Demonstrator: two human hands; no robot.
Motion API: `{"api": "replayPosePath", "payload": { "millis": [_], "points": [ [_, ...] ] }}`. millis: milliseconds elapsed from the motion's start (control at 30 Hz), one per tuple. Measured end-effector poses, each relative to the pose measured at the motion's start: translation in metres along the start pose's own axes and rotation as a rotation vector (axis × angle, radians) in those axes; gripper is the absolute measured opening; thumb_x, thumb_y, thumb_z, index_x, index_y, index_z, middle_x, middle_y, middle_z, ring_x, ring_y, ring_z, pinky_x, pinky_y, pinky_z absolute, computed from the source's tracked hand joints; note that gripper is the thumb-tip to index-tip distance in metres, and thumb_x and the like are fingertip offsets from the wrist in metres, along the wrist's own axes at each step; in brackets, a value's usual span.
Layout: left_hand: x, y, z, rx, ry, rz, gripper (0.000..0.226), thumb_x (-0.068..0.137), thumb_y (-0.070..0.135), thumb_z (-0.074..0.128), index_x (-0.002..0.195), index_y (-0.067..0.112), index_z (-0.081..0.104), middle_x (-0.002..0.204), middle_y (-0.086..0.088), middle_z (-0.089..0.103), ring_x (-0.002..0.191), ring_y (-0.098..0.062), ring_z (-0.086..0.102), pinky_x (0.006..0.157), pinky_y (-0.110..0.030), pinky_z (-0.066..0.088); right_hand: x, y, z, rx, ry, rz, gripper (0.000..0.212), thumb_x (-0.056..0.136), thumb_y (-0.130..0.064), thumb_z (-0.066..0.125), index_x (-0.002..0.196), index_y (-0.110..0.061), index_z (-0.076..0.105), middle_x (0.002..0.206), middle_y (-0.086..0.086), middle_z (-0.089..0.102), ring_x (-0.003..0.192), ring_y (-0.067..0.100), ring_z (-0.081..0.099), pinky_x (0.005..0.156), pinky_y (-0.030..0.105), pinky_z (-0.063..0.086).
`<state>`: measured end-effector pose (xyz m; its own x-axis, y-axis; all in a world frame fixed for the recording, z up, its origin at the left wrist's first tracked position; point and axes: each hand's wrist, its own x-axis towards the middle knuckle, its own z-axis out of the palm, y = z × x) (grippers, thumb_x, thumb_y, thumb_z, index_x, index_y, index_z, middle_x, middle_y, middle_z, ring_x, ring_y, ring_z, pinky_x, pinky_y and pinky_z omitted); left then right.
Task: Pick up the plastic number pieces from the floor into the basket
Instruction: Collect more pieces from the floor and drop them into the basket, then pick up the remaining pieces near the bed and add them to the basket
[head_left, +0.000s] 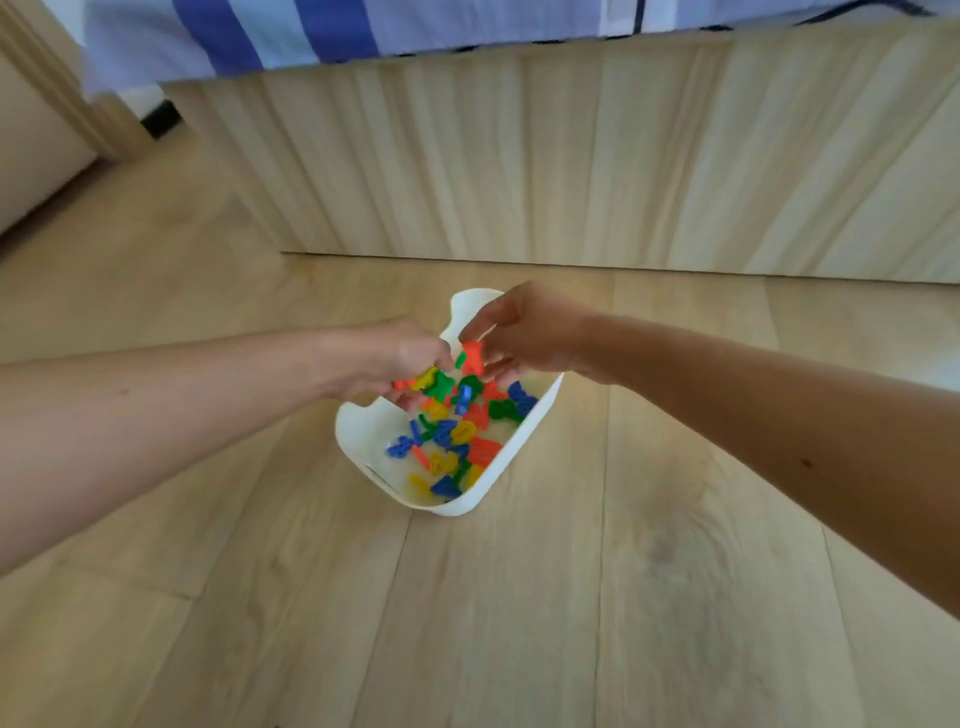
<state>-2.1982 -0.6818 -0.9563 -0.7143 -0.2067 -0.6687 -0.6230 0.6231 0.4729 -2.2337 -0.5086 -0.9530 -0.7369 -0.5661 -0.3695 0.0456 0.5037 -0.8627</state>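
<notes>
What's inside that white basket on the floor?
The white basket holds a loose pile of plastic number pieces in red, blue, green and yellow. The left hand and right hand, each holding pieces, cover its far end, so what lies beneath them is hidden.

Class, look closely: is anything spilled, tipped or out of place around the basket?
Nothing stands out. The basket sits upright on the floor with the pieces inside; none shows outside it. The left hand and right hand hold more pieces over it.

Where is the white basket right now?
Head view, centre: the white basket sits on the wooden floor, beneath the left hand and right hand, near the bed's wooden side panel.
</notes>
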Motion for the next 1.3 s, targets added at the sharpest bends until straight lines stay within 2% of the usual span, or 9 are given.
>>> {"api": "replayPosePath", "payload": {
  "millis": [67, 167, 233, 367, 500, 600, 733, 1000, 1300],
  "points": [
    [0.005, -0.004, -0.002, 0.023, -0.066, 0.006, 0.038, 0.083, 0.021, 0.056, 0.118, 0.009, 0.062, 0.113, -0.013, 0.058, 0.093, -0.028, 0.06, 0.079, -0.041, 0.059, 0.0, 0.003, 0.0, -0.036, 0.004, 0.014, 0.03, 0.09, 0.003, 0.053, 0.106, -0.014, 0.073, 0.099, 0.016, 0.075, 0.09, 0.027, 0.076, 0.087, 0.039, 0.061],
    [0.004, 0.0, -0.006, 0.072, -0.126, 0.03, 0.042, 0.092, 0.019, 0.045, 0.133, 0.014, 0.053, 0.127, -0.005, 0.05, 0.116, -0.027, 0.053, 0.076, -0.039, 0.058, -0.008, 0.012, -0.008, -0.084, 0.082, -0.003, 0.037, 0.087, 0.003, 0.054, 0.111, -0.018, 0.073, 0.111, 0.007, 0.071, 0.095, 0.023, 0.073, 0.088, 0.039, 0.06],
    [0.003, 0.002, -0.007, 0.121, -0.064, 0.062, 0.037, 0.092, 0.024, 0.048, 0.127, 0.016, 0.056, 0.122, -0.002, 0.055, 0.11, -0.024, 0.058, 0.077, -0.037, 0.056, -0.02, 0.022, -0.017, -0.095, 0.164, -0.03, 0.037, 0.086, 0.001, 0.056, 0.11, -0.021, 0.073, 0.109, -0.001, 0.068, 0.099, 0.021, 0.069, 0.09, 0.04, 0.059],
    [-0.009, 0.003, 0.015, 0.26, 0.178, 0.338, 0.038, 0.076, 0.043, 0.053, 0.084, 0.009, 0.068, 0.086, -0.005, 0.069, 0.077, -0.023, 0.064, 0.075, -0.04, 0.053, -0.065, 0.059, -0.038, -0.019, 0.273, -0.028, 0.025, 0.093, -0.008, 0.055, 0.096, -0.025, 0.072, 0.091, -0.003, 0.073, 0.088, 0.019, 0.073, 0.084, 0.044, 0.061],
    [-0.022, 0.004, 0.071, 0.564, 0.211, 0.476, 0.042, 0.078, 0.054, 0.056, 0.073, 0.012, 0.062, 0.076, 0.003, 0.063, 0.069, -0.018, 0.059, 0.066, -0.038, 0.051, -0.124, 0.105, -0.05, -0.001, 0.305, 0.035, 0.021, 0.096, -0.014, 0.059, 0.091, -0.029, 0.072, 0.086, -0.005, 0.075, 0.084, 0.017, 0.073, 0.08, 0.041, 0.062],
    [-0.023, 0.004, 0.104, 0.875, 0.314, 0.519, 0.035, 0.08, 0.044, 0.061, 0.074, 0.012, 0.047, 0.072, -0.001, 0.047, 0.063, -0.021, 0.05, 0.054, -0.032, 0.043, -0.166, 0.134, -0.05, 0.028, 0.297, 0.08, 0.018, 0.096, -0.011, 0.06, 0.091, -0.024, 0.072, 0.089, -0.008, 0.073, 0.08, 0.01, 0.073, 0.075, 0.036, 0.059],
    [-0.021, 0.004, 0.118, 1.007, 0.427, 0.553, 0.01, 0.086, 0.016, 0.059, 0.087, 0.012, 0.05, 0.068, 0.0, 0.043, 0.062, -0.024, 0.047, 0.053, -0.03, 0.04, -0.219, 0.164, -0.047, 0.081, 0.349, 0.115, 0.017, 0.095, -0.013, 0.061, 0.09, -0.026, 0.072, 0.087, -0.004, 0.074, 0.078, 0.008, 0.072, 0.07, 0.029, 0.057],
    [-0.06, 0.061, 0.164, 1.157, 0.405, 0.778, 0.022, 0.09, 0.022, 0.054, 0.112, 0.021, 0.052, 0.092, -0.003, 0.065, 0.087, -0.029, 0.065, 0.06, -0.032, 0.04, -0.303, 0.211, -0.038, 0.19, 0.423, 0.167, 0.016, 0.086, -0.023, 0.058, 0.087, -0.031, 0.071, 0.082, -0.001, 0.071, 0.077, 0.015, 0.07, 0.076, 0.039, 0.056],
    [-0.077, 0.186, 0.295, 1.164, 0.367, 1.058, 0.013, 0.09, 0.02, 0.057, 0.102, 0.023, 0.055, 0.086, -0.001, 0.065, 0.081, -0.027, 0.063, 0.06, -0.034, 0.039, -0.374, 0.251, -0.066, 0.211, 0.504, 0.159, 0.02, 0.077, -0.037, 0.052, 0.088, -0.036, 0.069, 0.085, -0.002, 0.069, 0.076, 0.013, 0.069, 0.077, 0.05, 0.058]
  ]
}}
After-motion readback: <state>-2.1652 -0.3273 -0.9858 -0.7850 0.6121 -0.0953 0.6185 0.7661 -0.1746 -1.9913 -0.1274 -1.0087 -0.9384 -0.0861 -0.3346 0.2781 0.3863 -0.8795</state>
